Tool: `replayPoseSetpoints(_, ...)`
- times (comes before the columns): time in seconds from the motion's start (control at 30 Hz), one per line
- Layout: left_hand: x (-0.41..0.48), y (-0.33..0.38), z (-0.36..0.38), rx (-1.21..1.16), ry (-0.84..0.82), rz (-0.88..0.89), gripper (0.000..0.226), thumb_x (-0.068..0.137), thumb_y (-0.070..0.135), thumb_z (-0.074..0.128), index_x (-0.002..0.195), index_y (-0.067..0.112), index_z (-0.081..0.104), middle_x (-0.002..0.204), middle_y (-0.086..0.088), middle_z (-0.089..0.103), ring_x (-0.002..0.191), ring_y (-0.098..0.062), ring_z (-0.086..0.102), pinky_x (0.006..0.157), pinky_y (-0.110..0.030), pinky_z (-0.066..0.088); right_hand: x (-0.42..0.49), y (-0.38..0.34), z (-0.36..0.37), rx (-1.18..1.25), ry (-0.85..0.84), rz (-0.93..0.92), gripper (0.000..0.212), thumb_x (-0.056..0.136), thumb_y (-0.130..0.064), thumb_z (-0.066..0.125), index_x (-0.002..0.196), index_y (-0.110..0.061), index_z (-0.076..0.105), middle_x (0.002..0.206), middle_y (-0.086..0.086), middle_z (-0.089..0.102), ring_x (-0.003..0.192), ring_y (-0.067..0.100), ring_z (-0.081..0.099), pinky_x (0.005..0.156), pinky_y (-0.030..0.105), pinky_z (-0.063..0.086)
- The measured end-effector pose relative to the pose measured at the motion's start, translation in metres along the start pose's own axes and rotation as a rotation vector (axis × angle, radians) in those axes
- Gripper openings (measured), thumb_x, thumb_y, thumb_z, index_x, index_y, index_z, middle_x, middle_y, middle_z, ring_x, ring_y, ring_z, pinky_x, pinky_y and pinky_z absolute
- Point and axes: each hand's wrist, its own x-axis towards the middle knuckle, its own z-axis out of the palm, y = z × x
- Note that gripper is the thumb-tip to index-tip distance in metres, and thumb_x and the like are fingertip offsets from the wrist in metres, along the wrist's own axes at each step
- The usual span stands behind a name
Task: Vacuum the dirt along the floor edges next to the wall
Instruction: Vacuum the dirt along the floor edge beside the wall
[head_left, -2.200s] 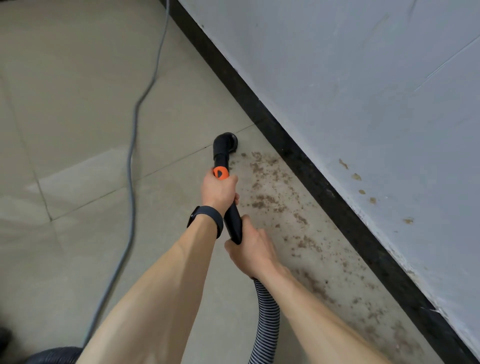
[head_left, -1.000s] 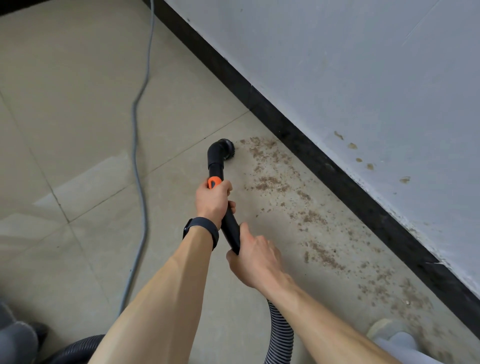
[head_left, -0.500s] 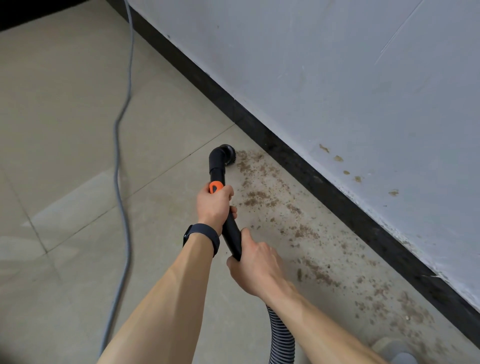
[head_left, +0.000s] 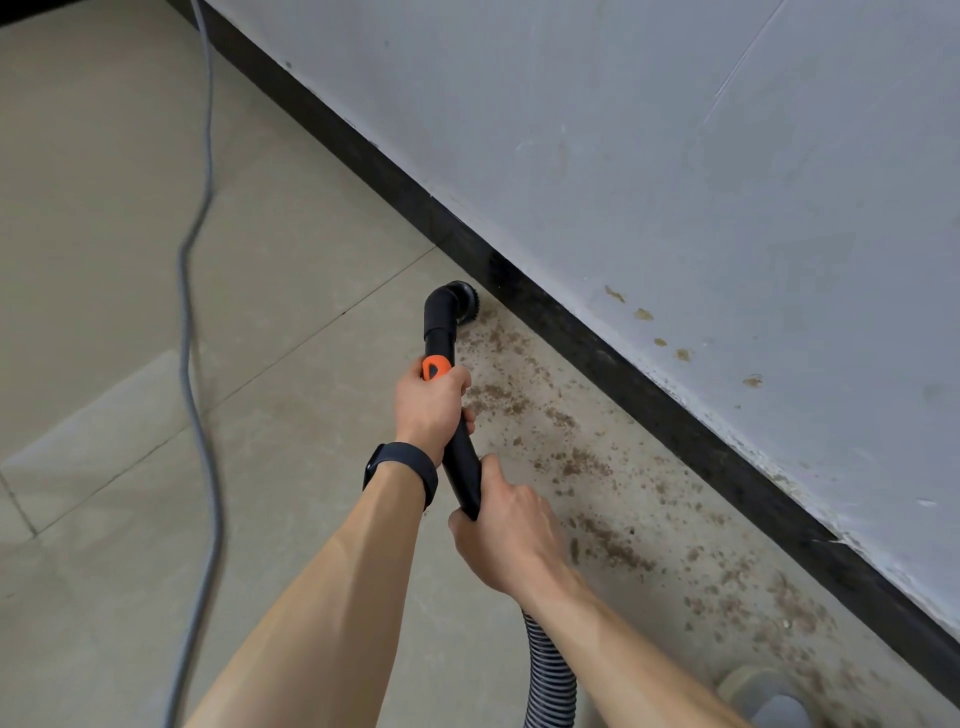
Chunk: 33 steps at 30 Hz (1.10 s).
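A black vacuum wand (head_left: 461, 467) with an orange button (head_left: 434, 367) ends in a round brush nozzle (head_left: 457, 306) that sits on the floor right at the black baseboard (head_left: 587, 332). My left hand (head_left: 431, 405) grips the wand just below the orange button. My right hand (head_left: 506, 540) grips the wand's lower end, where the ribbed hose (head_left: 548, 670) joins. Brown dirt (head_left: 587, 467) lies scattered along the tile floor beside the baseboard, from the nozzle toward the lower right.
A grey power cord (head_left: 195, 364) runs across the beige tiles on the left. The grey wall (head_left: 675, 182) has a few brown stains. A pale shoe tip (head_left: 763, 696) shows at the bottom right, near the dirt.
The nozzle has moved from the open tile toward the wall and now touches the baseboard at the far end of the dirt. Both hands keep the same grip.
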Motion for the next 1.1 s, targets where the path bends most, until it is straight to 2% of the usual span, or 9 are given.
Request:
replayPoseSetpoints(0.2, 0.003, 0.002, 0.013, -0.002, -0.012, -0.001, 0.018, 0.079, 0.004, 0.058, 0.094, 0.010, 0.052, 0.076, -0.010, 0.046, 0.042, -0.023, 0.045, 0.047, -0.030, 0.048, 0.004, 0.008, -0.008, 0.009, -0.002, 0.023, 0.024, 0.093, -0.030, 0.055, 0.104, -0.021, 0.036, 0.086, 0.008, 0.062, 0.081, 0.037, 0.062, 0.066, 0.042, 0.051)
replayPoseSetpoints(0.53, 0.007, 0.003, 0.022, 0.016, -0.014, 0.017, 0.021, 0.080, 0.006, 0.057, 0.100, 0.009, 0.054, 0.073, -0.008, 0.047, 0.042, -0.024, 0.048, 0.047, -0.031, 0.048, 0.011, 0.013, -0.015, 0.007, -0.003, 0.034, 0.023, 0.092, -0.029, 0.055, 0.103, -0.020, 0.037, 0.087, 0.009, 0.061, 0.079, 0.035, 0.060, 0.064, 0.041, 0.048)
replayPoseSetpoints(0.67, 0.006, 0.004, -0.009, 0.005, 0.049, -0.005, 0.015, 0.080, 0.006, 0.058, 0.092, 0.012, 0.050, 0.073, -0.007, 0.047, 0.042, -0.023, 0.049, 0.048, -0.029, 0.046, 0.010, -0.005, -0.004, -0.011, -0.045, -0.022, 0.024, 0.092, -0.027, 0.056, 0.106, -0.019, 0.039, 0.088, 0.009, 0.062, 0.081, 0.035, 0.061, 0.066, 0.041, 0.050)
replayPoseSetpoints(0.8, -0.005, -0.006, -0.060, -0.006, 0.135, -0.032, 0.013, 0.079, 0.005, 0.056, 0.086, 0.011, 0.047, 0.072, -0.008, 0.046, 0.042, -0.024, 0.047, 0.048, -0.030, 0.046, -0.001, -0.027, 0.027, -0.068, -0.095, -0.104, 0.026, 0.092, -0.029, 0.055, 0.104, -0.021, 0.034, 0.085, 0.007, 0.061, 0.073, 0.033, 0.056, 0.061, 0.038, 0.044)
replayPoseSetpoints(0.9, -0.016, -0.016, -0.095, -0.002, 0.202, -0.043, 0.014, 0.078, 0.006, 0.056, 0.083, 0.011, 0.045, 0.068, -0.008, 0.045, 0.042, -0.024, 0.047, 0.048, -0.031, 0.046, -0.016, -0.044, 0.049, -0.080, -0.122, -0.149, 0.026, 0.093, -0.029, 0.055, 0.106, -0.022, 0.033, 0.084, 0.007, 0.060, 0.072, 0.034, 0.056, 0.062, 0.039, 0.045)
replayPoseSetpoints(1.1, -0.041, -0.024, -0.137, -0.059, 0.326, -0.118, 0.018, 0.075, 0.005, 0.055, 0.078, 0.013, 0.040, 0.068, -0.008, 0.045, 0.039, -0.021, 0.044, 0.047, -0.030, 0.043, -0.043, -0.070, 0.064, -0.166, -0.170, -0.211, 0.026, 0.092, -0.026, 0.055, 0.113, -0.017, 0.041, 0.089, 0.009, 0.062, 0.075, 0.035, 0.054, 0.064, 0.037, 0.039)
